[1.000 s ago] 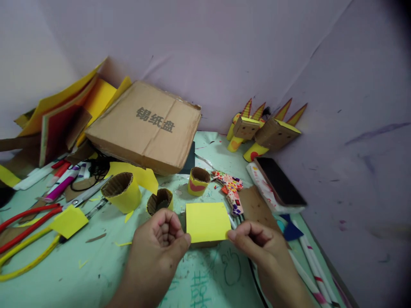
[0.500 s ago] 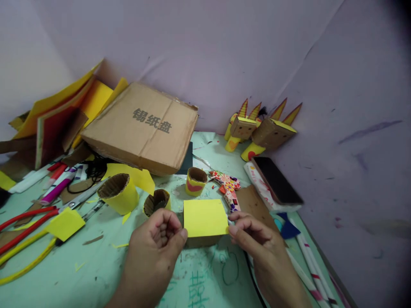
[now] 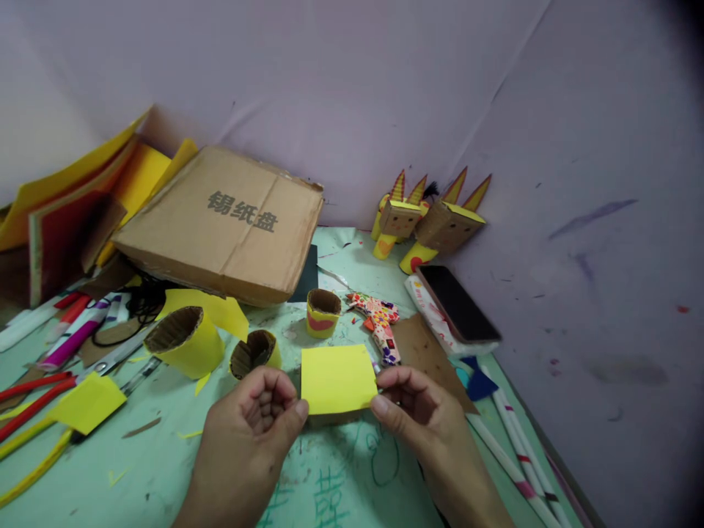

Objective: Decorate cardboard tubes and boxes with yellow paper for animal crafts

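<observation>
A piece of yellow paper (image 3: 338, 378) covers the top of a small cardboard box (image 3: 338, 419), whose brown front side shows below the paper's near edge. My left hand (image 3: 247, 440) is closed at the paper's left edge, thumb against the near corner and fingers curled. On the opposite side, my right hand (image 3: 426, 422) pinches the right edge between thumb and fingers. Just beyond stand a short yellow tube with a red heart (image 3: 323, 315) and another yellow-wrapped cardboard piece (image 3: 258, 353). Whether the paper is stuck down cannot be seen.
A floral glue gun (image 3: 379, 326) lies behind the box. Further back are a large carton (image 3: 225, 220) and two horned cardboard figures (image 3: 448, 224). A phone (image 3: 456, 304) rests on a tissue pack at right. Red-handled scissors (image 3: 41, 403) and a larger yellow tube (image 3: 190, 345) are left.
The view has shifted slightly, so most things appear further left. Both hands keep their places at the paper's sides; the right thumb and fingers have drawn closer to its edge.
</observation>
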A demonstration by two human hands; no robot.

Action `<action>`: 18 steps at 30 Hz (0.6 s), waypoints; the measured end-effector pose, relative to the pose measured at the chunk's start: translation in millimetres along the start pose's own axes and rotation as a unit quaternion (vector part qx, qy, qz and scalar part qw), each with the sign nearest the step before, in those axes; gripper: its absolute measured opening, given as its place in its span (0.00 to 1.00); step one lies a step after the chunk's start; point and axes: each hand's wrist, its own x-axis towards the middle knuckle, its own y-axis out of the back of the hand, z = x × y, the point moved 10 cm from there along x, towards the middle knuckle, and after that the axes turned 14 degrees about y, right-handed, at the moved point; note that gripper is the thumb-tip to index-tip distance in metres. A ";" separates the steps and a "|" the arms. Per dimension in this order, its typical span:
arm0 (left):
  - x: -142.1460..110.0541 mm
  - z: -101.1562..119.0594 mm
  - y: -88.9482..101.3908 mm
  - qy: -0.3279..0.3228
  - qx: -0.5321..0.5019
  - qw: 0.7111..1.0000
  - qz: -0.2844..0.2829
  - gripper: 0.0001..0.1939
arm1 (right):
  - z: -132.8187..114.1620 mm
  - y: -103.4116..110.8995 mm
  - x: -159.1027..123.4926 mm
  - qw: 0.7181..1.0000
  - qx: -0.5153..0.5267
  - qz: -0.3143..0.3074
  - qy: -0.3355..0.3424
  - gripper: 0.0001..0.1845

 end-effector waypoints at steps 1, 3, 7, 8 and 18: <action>-0.2 0.0 -0.5 0.001 0.000 1.000 -0.001 0.09 | -3.5 0.7 -0.1 1.000 -0.003 0.008 0.012 0.12; -1.1 0.2 -0.8 0.005 -0.005 1.000 0.003 0.09 | -9.0 1.3 -0.4 0.999 -0.014 0.012 0.026 0.11; -4.2 0.9 1.9 0.008 -0.024 0.999 0.032 0.09 | -11.9 3.3 -1.5 0.999 -0.034 0.011 0.016 0.09; -4.4 0.6 2.4 0.008 -0.025 0.999 0.036 0.09 | -12.9 3.5 -1.4 0.999 -0.039 0.010 0.018 0.09; 2.7 -3.5 0.0 0.008 0.003 1.000 0.002 0.10 | -15.6 3.1 1.8 0.997 -0.065 0.027 0.040 0.05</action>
